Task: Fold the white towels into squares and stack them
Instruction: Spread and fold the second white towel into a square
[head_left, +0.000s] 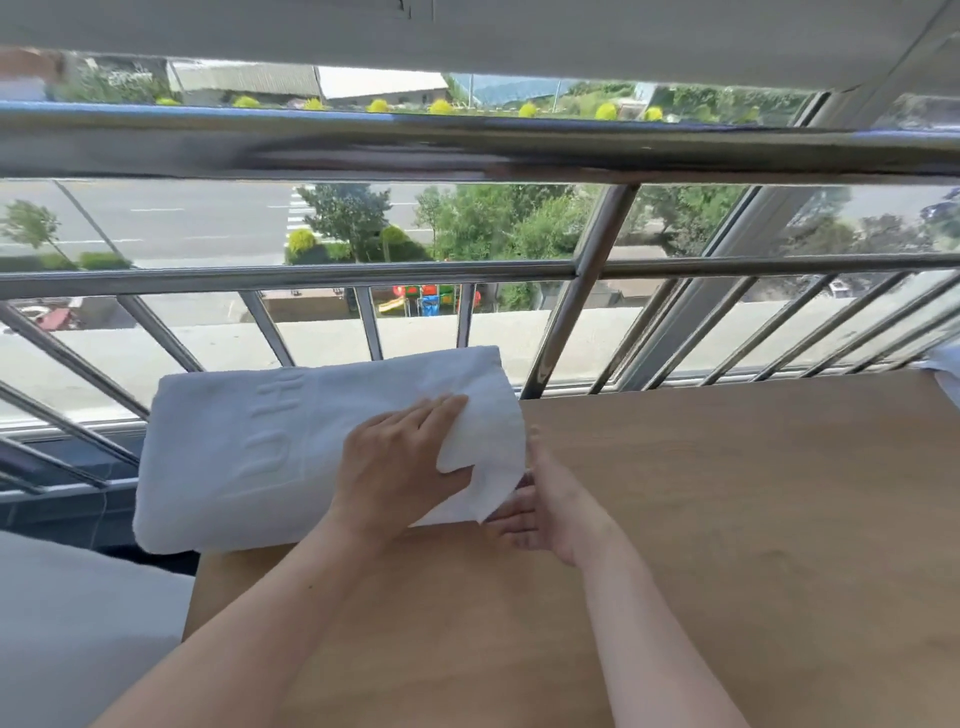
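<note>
Fingers (435, 411) pinch the white towel (234, 457), railing (311, 276) just behind.

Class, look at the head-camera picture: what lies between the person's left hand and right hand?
In the head view, the lifted right end of the white towel lies between the left hand and the right hand, above the wooden table.

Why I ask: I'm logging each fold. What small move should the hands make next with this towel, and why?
Probably carry the raised right end leftward over the white towel to meet its left end. The towel lies as a long oblong, not yet a square, on the wooden table; the left hand grips that end, and the right hand lies open beside its lower corner.
</note>
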